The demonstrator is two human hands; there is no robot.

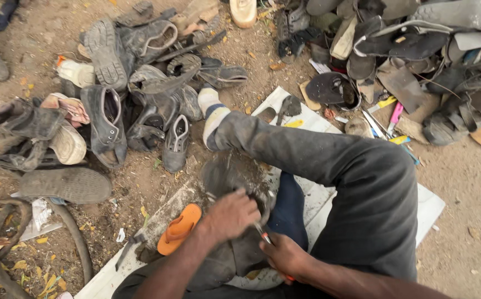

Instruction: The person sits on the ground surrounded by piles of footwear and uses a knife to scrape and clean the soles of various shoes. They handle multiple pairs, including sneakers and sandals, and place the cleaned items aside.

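Broadly, worn shoes and loose soles lie heaped on the dirt [473, 182] in two piles, left pile [107, 105] and right pile [412, 66], both within arm's reach of the seated person. A white board [431, 207] under the legs keeps the work off the ground. The dark shoe [224, 182] sits on the lap area, braced against the bent leg [318, 160]. Left hand [230, 213] is clamped on top of it, fingers curled, pinning it steady. Right hand [285, 256] is closed around a small orange-handled tool [265, 238], tip at the shoe's edge. An orange flip-flop [178, 228] lies just beside.

Open-air cobbler's spot: worn shoes [105, 124] heaped
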